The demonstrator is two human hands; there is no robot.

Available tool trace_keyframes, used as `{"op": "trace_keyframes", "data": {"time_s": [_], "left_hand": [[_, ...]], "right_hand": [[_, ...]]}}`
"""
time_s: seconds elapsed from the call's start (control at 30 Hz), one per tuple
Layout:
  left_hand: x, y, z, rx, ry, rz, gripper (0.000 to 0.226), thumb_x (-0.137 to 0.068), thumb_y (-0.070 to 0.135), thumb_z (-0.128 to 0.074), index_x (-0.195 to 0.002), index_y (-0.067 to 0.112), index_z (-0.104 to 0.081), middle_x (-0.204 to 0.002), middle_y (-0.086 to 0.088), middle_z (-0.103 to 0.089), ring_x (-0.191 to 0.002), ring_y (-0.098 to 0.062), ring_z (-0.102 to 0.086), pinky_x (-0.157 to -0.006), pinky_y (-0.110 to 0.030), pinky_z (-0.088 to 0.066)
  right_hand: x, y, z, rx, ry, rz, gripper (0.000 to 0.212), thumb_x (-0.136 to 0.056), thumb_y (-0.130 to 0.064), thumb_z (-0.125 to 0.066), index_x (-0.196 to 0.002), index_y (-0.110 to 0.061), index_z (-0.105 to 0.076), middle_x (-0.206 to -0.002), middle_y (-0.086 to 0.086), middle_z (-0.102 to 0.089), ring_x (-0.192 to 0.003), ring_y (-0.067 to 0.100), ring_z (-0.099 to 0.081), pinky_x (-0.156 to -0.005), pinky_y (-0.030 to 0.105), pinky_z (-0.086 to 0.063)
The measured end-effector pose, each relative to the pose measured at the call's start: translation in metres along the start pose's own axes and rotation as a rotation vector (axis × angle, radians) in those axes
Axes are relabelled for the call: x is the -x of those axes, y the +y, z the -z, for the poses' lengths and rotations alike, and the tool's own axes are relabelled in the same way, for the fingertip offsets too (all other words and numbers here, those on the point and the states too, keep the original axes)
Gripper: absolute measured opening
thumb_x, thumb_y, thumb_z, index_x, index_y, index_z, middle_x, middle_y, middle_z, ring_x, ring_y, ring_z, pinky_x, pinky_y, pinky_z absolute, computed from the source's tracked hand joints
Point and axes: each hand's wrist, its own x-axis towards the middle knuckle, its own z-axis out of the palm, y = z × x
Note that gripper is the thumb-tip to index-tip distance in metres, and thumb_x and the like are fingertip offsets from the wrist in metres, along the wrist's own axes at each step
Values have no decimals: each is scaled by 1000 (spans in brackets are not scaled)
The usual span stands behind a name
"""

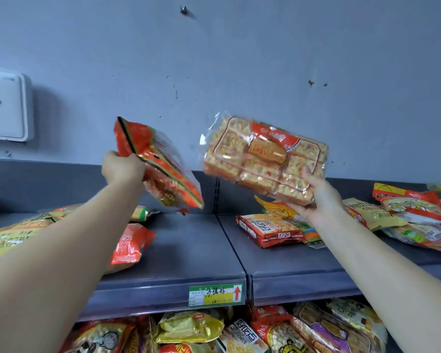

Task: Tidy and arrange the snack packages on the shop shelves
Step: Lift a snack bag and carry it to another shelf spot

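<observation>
Red-and-gold snack bag (158,161) with clear panel; clear biscuit pack (264,159) showing golden-tan squares under a red-orange label; dark grey shelf (189,248); green-yellow price tag (216,294) with red arrow.

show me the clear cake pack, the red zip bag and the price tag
clear cake pack (265,155): head view, on its orange centre label
red zip bag (163,169): head view, middle of its body
price tag (215,294): head view, middle of its face

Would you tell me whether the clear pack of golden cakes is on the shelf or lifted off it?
Lifted off: the right hand holds the clear pack in the air above the shelf.
</observation>
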Motion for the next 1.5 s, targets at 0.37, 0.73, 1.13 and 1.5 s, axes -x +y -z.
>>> {"op": "trace_keyframes", "data": {"time_s": [0.37,0.73,1.13,1.5], "left_hand": [[0,32,37,31,230,-268,25,-92,9,-48,-116,8,-57,-114,-6,-63,-106,-25,-58,-90,-29,-41],[8,43,45,165,239,-250,7,-93,12,-53,-94,17,-48,-97,1,-57,-83,-16,-52,-82,-26,-44],[16,53,58,241,178,-205,24,-88,18,-58,-71,29,-45,-106,-6,-60,-91,-27,-63,-84,-47,-56],[51,86,33,343,-4,-152,21,-90,10,-59,-75,18,-46,-82,-2,-57,-93,-32,-65,-79,-49,-58]], "right_hand": [[-22,70,-9,291,-158,-60,61,-76,-11,-79,-130,-19,-50,-109,7,-69,-90,28,-70,-75,50,-58],[-41,109,-36,474,-286,-116,36,-90,-12,-65,-123,-21,-54,-110,1,-67,-96,22,-65,-79,44,-52],[-55,125,-46,828,-68,83,39,-96,-22,-52,-134,-16,-51,-134,7,-55,-114,29,-55,-87,34,-49],[5,87,-94,754,-676,336,116,-59,-47,-87,-151,-30,-18,-151,-9,-33,-140,12,-30,-113,37,-29]]}}
